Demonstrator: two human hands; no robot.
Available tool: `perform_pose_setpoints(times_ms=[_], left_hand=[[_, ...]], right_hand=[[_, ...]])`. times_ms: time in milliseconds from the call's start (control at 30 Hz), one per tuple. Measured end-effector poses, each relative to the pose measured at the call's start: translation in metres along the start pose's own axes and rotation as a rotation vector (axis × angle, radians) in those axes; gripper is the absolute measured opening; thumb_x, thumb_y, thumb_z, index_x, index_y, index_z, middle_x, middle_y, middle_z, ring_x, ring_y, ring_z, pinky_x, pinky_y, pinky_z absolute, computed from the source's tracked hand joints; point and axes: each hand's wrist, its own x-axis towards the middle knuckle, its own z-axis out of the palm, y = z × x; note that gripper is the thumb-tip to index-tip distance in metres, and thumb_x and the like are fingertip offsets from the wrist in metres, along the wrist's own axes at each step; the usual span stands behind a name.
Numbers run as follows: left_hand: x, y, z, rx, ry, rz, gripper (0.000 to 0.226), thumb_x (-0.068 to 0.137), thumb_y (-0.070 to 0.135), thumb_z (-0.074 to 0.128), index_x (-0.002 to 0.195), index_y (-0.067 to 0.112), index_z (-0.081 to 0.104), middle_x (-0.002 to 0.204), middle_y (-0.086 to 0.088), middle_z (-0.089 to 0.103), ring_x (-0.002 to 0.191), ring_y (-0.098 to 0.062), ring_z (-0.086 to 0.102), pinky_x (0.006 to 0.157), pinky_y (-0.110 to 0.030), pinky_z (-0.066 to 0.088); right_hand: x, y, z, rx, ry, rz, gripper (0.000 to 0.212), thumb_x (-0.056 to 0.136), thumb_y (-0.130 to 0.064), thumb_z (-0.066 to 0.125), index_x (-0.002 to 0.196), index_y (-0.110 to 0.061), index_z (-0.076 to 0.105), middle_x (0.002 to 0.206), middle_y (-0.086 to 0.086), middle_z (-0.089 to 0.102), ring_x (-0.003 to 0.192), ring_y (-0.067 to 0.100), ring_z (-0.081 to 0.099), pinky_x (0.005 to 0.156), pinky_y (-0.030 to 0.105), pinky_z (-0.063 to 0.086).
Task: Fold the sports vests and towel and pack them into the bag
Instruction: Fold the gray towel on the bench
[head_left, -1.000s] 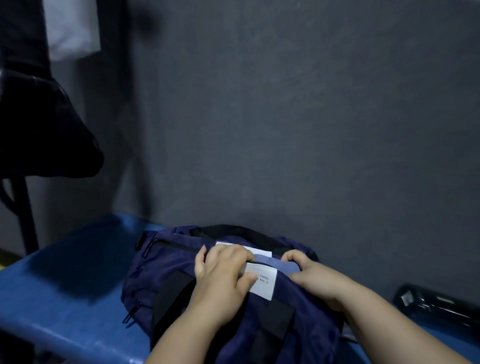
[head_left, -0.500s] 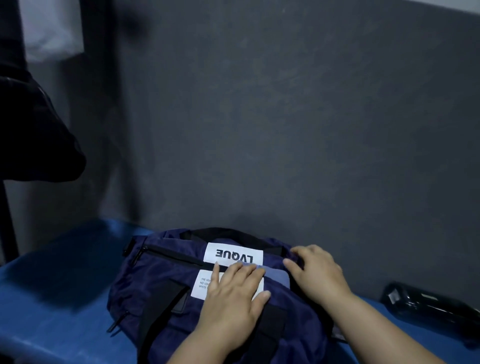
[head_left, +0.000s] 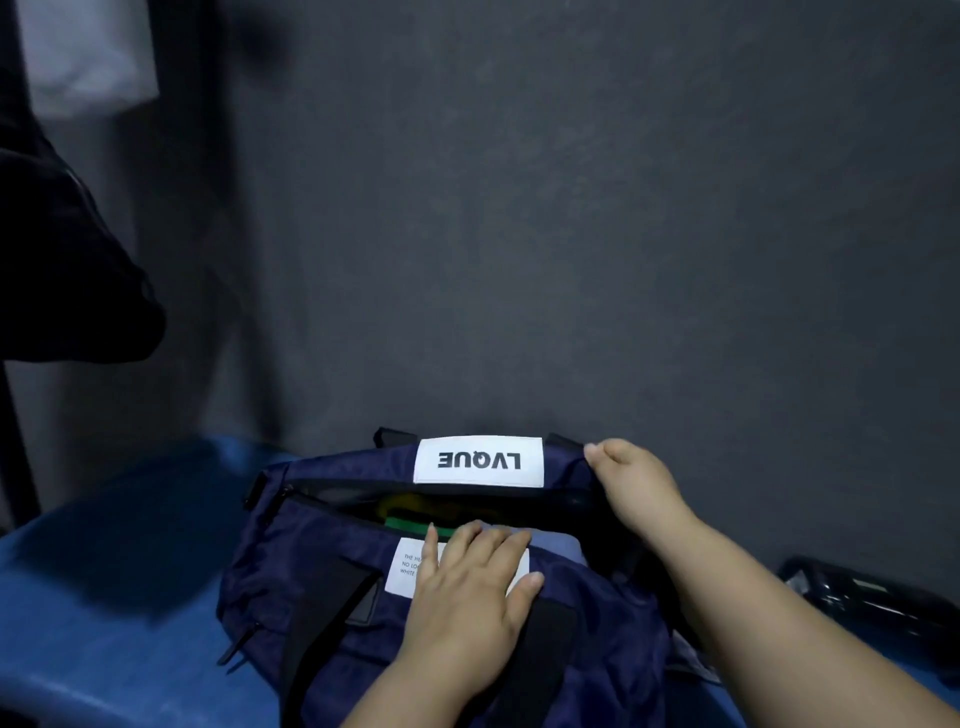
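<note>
The navy blue fabric bag (head_left: 311, 571) lies at the back edge of the blue worktop (head_left: 104, 597), against the grey wall, with its top zip open. The right hand (head_left: 636, 488) has its fingers curled round the far rim beside the white "LVQUE" label (head_left: 478, 461) and holds it up. The left hand (head_left: 467, 587) lies flat with straight fingers, pressing the near panel and touching a pale blue cloth (head_left: 556, 545) at the mouth. Deeper inside is folded green and yellow cloth (head_left: 415, 522), likely a vest. Packing looks nearly finished. To do it well, hold the far rim high, push the pale blue cloth flat below the zip line, and clear fabric from the teeth before closing. A dark bottle (head_left: 872, 608) lies near the right edge.
</note>
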Motion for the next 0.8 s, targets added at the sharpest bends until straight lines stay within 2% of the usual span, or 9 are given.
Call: perform_pose_setpoints(times_ms=[133,267,333,400,500,567,633,700,800], left_hand=[[-0.003,-0.001,0.002,-0.137,0.313,0.007,0.039,0.082,0.057,0.048,0.107,0.026,0.052,0.105,0.010,0.054,0.102,-0.017,0.045,0.095,-0.033,0.029],[-0.003,0.000,0.000,-0.104,0.430,0.008,0.036,0.078,0.051,0.050,0.103,0.026,0.046,0.108,0.008,0.045,0.102,-0.020,0.043,0.097,-0.036,0.027],[-0.003,-0.004,0.004,-0.058,0.340,0.003,0.043,0.084,0.051,0.045,0.120,0.027,0.049,0.131,0.006,0.045,0.124,-0.023,0.039,0.107,-0.040,0.020],[-0.003,-0.009,0.010,0.024,0.240,0.020,0.047,0.096,0.051,0.033,0.137,0.029,0.045,0.147,0.005,0.043,0.139,-0.023,0.028,0.112,-0.044,0.012],[-0.001,-0.012,0.012,0.065,0.052,-0.038,0.054,0.102,0.053,0.014,0.135,0.032,0.051,0.141,0.006,0.054,0.141,-0.017,0.030,0.110,-0.044,0.011],[-0.001,-0.009,0.008,0.074,-0.012,-0.081,0.065,0.099,0.059,0.004,0.136,0.034,0.052,0.144,0.008,0.050,0.141,-0.014,0.026,0.111,-0.043,0.010],[0.002,-0.006,0.009,0.098,0.053,-0.036,0.091,0.081,0.069,-0.023,0.149,0.038,0.029,0.159,0.013,0.022,0.149,-0.014,0.004,0.115,-0.041,-0.007],[0.000,-0.005,0.007,0.059,-0.010,-0.071,0.111,0.058,0.072,-0.041,0.152,0.040,0.009,0.162,0.016,0.001,0.149,-0.013,-0.012,0.112,-0.039,-0.021],[-0.001,0.001,0.004,0.061,-0.012,-0.067,0.119,0.052,0.073,-0.044,0.152,0.040,0.010,0.161,0.016,0.005,0.149,-0.012,-0.009,0.111,-0.037,-0.022]], right_hand=[[-0.010,0.008,0.004,-0.329,-0.198,0.012,0.044,0.100,-0.042,0.041,0.065,-0.017,0.049,0.069,-0.004,0.054,0.079,0.023,0.055,0.068,0.031,0.039],[-0.029,0.028,0.013,-0.399,-0.189,0.095,0.045,0.097,-0.056,0.036,0.068,-0.024,0.048,0.083,-0.006,0.057,0.093,0.020,0.055,0.085,0.034,0.045],[-0.041,0.032,0.013,-0.382,-0.126,0.127,0.044,0.093,-0.066,0.031,0.081,-0.030,0.053,0.104,-0.003,0.056,0.105,0.023,0.052,0.094,0.040,0.044],[-0.054,0.034,0.015,-0.406,-0.131,0.145,0.051,0.093,-0.069,0.023,0.109,-0.032,0.055,0.121,0.003,0.051,0.116,0.029,0.047,0.100,0.040,0.040],[-0.069,0.039,0.020,-0.404,-0.128,0.163,0.056,0.096,-0.064,0.016,0.132,-0.030,0.043,0.136,0.008,0.041,0.121,0.034,0.044,0.100,0.039,0.036],[-0.074,0.042,0.024,-0.375,-0.128,0.179,0.053,0.098,-0.061,0.015,0.128,-0.029,0.044,0.132,0.007,0.040,0.113,0.031,0.052,0.090,0.037,0.041],[-0.076,0.047,0.026,-0.402,-0.129,0.166,0.050,0.099,-0.058,0.015,0.118,-0.026,0.049,0.123,0.006,0.044,0.100,0.027,0.057,0.083,0.035,0.045],[-0.077,0.052,0.026,-0.401,-0.104,0.138,0.047,0.099,-0.057,0.016,0.098,-0.025,0.052,0.111,0.003,0.048,0.084,0.020,0.057,0.078,0.033,0.047],[-0.074,0.059,0.020,-0.395,-0.064,0.101,0.047,0.099,-0.056,0.022,0.078,-0.024,0.050,0.096,-0.001,0.049,0.074,0.014,0.052,0.072,0.031,0.045]])
